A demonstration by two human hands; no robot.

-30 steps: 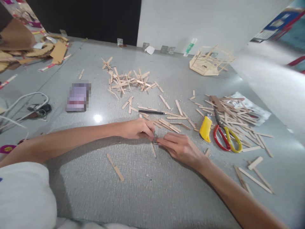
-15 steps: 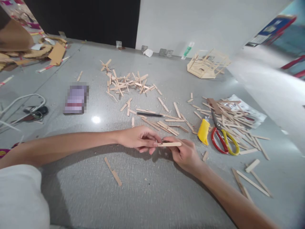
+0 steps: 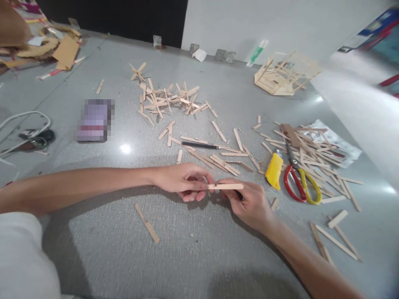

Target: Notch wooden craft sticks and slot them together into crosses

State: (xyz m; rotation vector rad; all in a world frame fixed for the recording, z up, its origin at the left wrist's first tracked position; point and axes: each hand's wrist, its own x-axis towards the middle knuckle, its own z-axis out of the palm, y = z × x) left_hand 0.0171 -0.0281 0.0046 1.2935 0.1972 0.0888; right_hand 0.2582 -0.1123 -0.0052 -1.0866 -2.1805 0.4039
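Note:
Between thumb and fingers my left hand (image 3: 190, 182) pinches one end of a wooden craft stick (image 3: 229, 187), held level above the table, with a small notch in its upper edge. My right hand (image 3: 249, 203) is closed just under and behind the stick's free end. A bit of something dark shows in its grip, too hidden to name. On the table below my left hand lies a notched craft stick (image 3: 147, 224). A thin black-handled tool (image 3: 199, 145) rests among loose sticks (image 3: 222, 164) beyond my hands.
A yellow cutter (image 3: 274, 171) and scissors (image 3: 301, 182) with red and yellow handles lie right, beside a stick pile (image 3: 321, 153). Farther back are a heap of joined sticks (image 3: 168, 99) and a stick frame (image 3: 283, 77). A blurred purple package (image 3: 95, 120) and white cable (image 3: 40, 116) lie left.
The view has shifted a little, moving the table things in the picture. Both hands stay close together, with the stick still in my left hand.

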